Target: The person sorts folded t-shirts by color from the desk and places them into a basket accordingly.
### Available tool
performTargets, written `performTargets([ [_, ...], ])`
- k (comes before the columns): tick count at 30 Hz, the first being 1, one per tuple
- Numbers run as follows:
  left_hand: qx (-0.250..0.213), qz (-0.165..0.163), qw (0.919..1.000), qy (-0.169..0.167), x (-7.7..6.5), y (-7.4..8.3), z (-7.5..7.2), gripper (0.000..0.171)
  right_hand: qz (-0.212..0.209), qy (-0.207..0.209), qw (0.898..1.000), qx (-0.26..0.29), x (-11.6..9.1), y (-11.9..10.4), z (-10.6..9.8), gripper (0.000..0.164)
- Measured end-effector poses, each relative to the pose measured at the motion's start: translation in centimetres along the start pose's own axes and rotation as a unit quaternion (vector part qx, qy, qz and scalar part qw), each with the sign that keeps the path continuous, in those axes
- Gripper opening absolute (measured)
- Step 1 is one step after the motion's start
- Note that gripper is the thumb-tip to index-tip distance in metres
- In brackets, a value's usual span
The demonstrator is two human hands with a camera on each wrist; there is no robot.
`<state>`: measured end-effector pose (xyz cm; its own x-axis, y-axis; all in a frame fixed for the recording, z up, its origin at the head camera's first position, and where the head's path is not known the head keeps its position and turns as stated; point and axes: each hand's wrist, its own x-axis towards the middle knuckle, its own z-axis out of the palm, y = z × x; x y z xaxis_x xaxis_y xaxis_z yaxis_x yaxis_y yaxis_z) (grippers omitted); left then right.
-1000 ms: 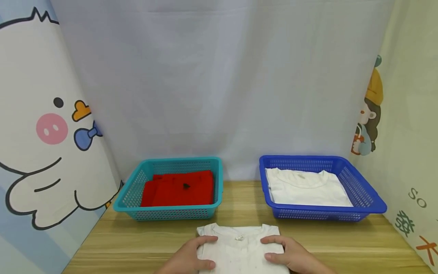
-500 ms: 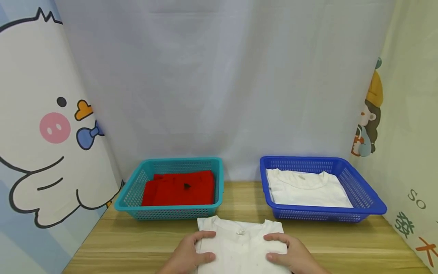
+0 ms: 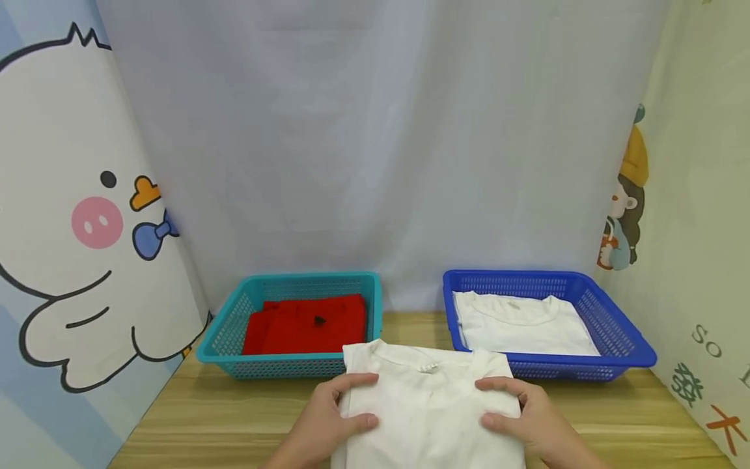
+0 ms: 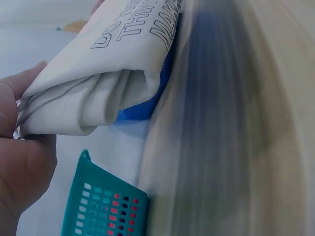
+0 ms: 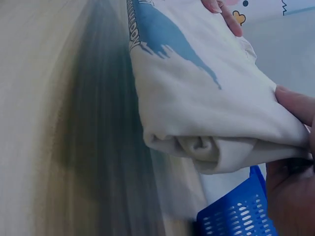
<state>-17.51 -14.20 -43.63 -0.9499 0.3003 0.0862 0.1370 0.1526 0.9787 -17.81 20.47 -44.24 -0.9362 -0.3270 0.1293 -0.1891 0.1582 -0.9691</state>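
Note:
A folded white T-shirt [image 3: 430, 423] is held up between my two hands, its neckline away from me. My left hand [image 3: 328, 420] grips its left side, thumb and fingers on opposite faces of the fold. On the other side my right hand [image 3: 536, 420] pinches the edge the same way. In the left wrist view, dark outlined lettering shows on the shirt [image 4: 113, 59], and its layered folds hang above the table. A blue print marks the shirt [image 5: 206, 108] in the right wrist view.
At the back left stands a teal basket [image 3: 293, 366] with folded red clothing [image 3: 310, 326] inside. A blue basket [image 3: 624, 342] at the back right holds a folded white shirt [image 3: 527, 324]. The wooden table [image 3: 193, 417] meets a pale curtain [image 3: 375, 163] behind them.
Both hands have lifted the folded T-shirt off the table and brought it up and slightly forward and right; its collar now overlaps the baskets' front edges in the head view.

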Motion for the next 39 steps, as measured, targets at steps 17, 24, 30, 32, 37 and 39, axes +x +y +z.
performTargets([
  [17, -0.022, 0.046, 0.9985, -0.021, 7.1, 3.0, 3.7, 0.06, 0.016, 0.013, 1.0, 0.023, 1.4, -1.8, -6.8, 0.061],
  [24, 0.009, 0.047, 0.9987, -0.015, 11.4, 4.5, 5.2, 0.059, 0.038, 0.021, 0.999, 0.002, 3.1, -2.5, -10.8, 0.062],
  [30, -0.019, 0.027, 0.9992, -0.023, 15.0, 5.5, 6.6, 0.058, 0.036, -0.005, 0.999, -0.032, 5.5, -3.3, -14.3, 0.061],
  [32, -0.031, 0.023, 0.9989, -0.027, 16.1, 5.5, 7.1, 0.058, 0.035, -0.009, 0.998, -0.041, 6.2, -3.3, -15.5, 0.06],
  [37, -0.053, 0.031, 0.9975, -0.034, 18.6, 5.6, 8.5, 0.058, 0.032, -0.018, 0.996, -0.084, 7.6, -3.4, -18.2, 0.057],
  [39, -0.064, 0.034, 0.9968, -0.033, 19.4, 5.9, 9.3, 0.058, 0.035, -0.024, 0.995, -0.095, 7.8, -3.4, -19.3, 0.057],
])
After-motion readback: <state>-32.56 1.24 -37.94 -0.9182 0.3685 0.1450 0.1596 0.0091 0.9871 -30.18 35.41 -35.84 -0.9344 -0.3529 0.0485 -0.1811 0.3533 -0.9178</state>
